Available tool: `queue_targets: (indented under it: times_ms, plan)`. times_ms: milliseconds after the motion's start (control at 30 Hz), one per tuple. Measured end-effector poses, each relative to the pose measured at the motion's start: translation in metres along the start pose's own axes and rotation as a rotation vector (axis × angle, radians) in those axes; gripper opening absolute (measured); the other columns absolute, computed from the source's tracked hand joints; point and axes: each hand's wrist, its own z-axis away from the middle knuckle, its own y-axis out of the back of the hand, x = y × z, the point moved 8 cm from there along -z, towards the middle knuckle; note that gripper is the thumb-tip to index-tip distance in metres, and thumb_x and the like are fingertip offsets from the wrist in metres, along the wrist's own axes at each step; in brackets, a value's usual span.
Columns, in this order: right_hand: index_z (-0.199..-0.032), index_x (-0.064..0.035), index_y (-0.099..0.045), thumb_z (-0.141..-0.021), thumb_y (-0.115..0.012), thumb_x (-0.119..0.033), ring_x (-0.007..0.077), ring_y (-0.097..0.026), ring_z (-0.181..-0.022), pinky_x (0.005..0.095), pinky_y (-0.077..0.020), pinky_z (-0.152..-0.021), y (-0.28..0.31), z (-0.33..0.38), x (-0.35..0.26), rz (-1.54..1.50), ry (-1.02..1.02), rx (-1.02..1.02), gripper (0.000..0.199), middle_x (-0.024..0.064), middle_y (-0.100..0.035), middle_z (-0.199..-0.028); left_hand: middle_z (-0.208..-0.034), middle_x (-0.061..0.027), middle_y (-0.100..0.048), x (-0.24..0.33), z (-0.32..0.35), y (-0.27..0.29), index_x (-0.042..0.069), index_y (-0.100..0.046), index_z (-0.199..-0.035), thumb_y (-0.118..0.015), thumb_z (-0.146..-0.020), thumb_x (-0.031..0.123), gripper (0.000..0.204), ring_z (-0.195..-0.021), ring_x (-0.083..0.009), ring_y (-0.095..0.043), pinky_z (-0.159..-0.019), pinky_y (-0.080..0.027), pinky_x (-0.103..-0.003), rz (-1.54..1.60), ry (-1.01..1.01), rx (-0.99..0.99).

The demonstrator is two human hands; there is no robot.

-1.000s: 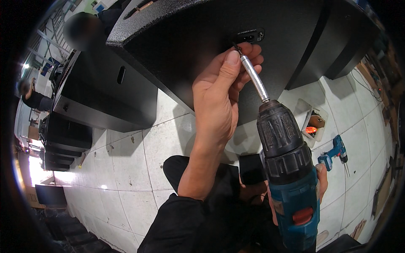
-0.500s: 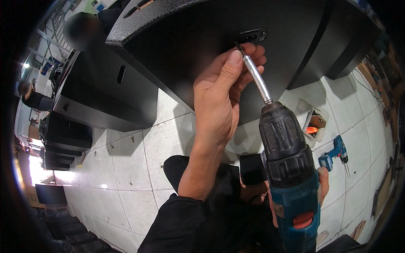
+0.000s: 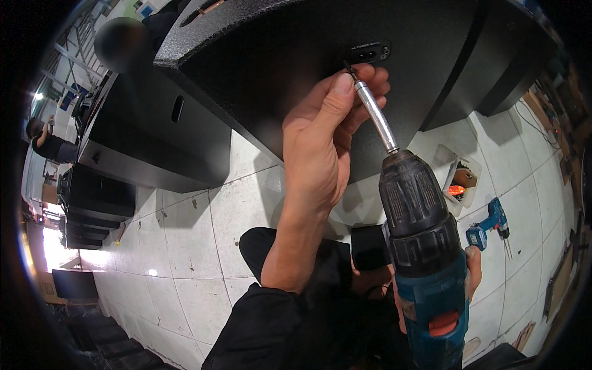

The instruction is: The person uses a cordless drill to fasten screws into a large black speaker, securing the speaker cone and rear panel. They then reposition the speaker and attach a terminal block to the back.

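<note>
Box [image 3: 442,163] with orange item [image 3: 456,190] inside, drill [image 3: 425,290] in right hand [image 3: 473,272], bit tip [image 3: 351,70] in left hand [image 3: 320,128]

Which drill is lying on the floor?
The teal drill beside the whitish box rests on the tiled floor; the other drill, with the long silver bit holder, is in the right hand.

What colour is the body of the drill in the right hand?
The drill body is teal blue; it shows best in the head view.
</note>
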Motion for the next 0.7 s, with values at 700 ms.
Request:
queue_targets:
  times_ms: [700]
  plan:
    - [-0.122, 0.001, -0.053, -0.101, -0.045, -0.015, 0.0195, -0.069, -0.089, 0.03, -0.0591, -0.079, 0.0046, 0.0003, -0.0006, -0.302, -0.117, -0.005, 0.028, 0.0203, -0.065, -0.113, -0.108, -0.0239, -0.069, 0.0062, 0.0019, -0.0005, -0.005, -0.066, -0.112, -0.057, -0.1, 0.021, 0.03, -0.098, -0.0286, -0.071, -0.082, -0.062, -0.035, -0.124, 0.003, 0.036]
